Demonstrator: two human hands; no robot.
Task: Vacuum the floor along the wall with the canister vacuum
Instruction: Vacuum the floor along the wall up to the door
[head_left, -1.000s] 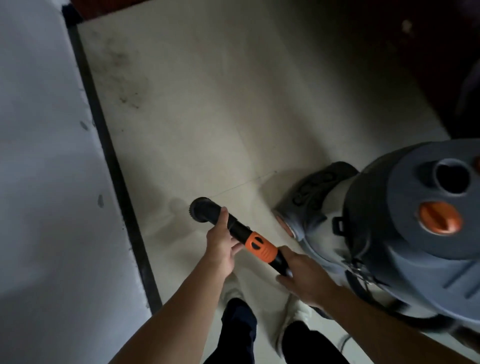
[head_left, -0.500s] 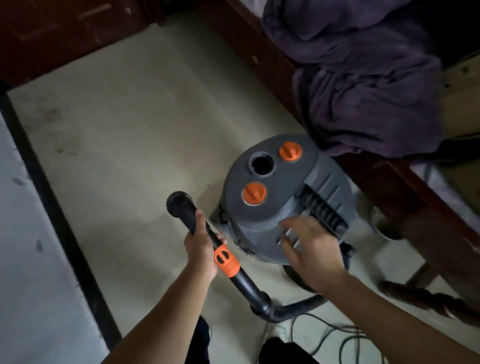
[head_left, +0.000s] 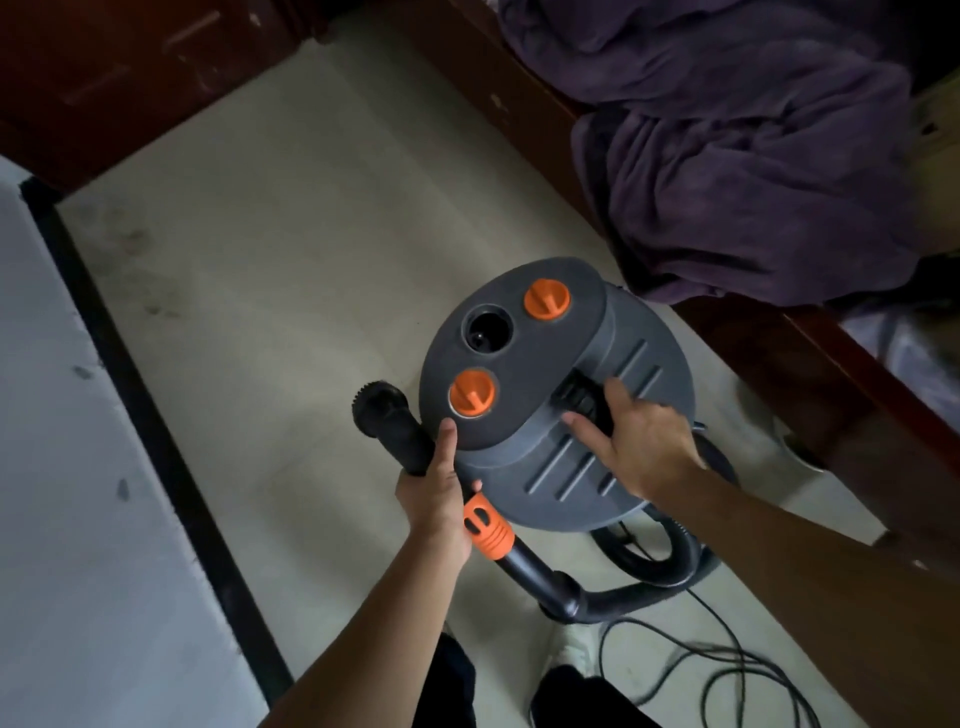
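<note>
1 wand (head_left: 397, 428) in left grip (head_left: 436, 501), canister vacuum handle (head_left: 574, 389) under right grip (head_left: 644, 441)

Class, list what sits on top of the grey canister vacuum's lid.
Two orange round knobs, an open round black port, and the right hand on the black carry handle. The hand covers most of that handle.
</note>
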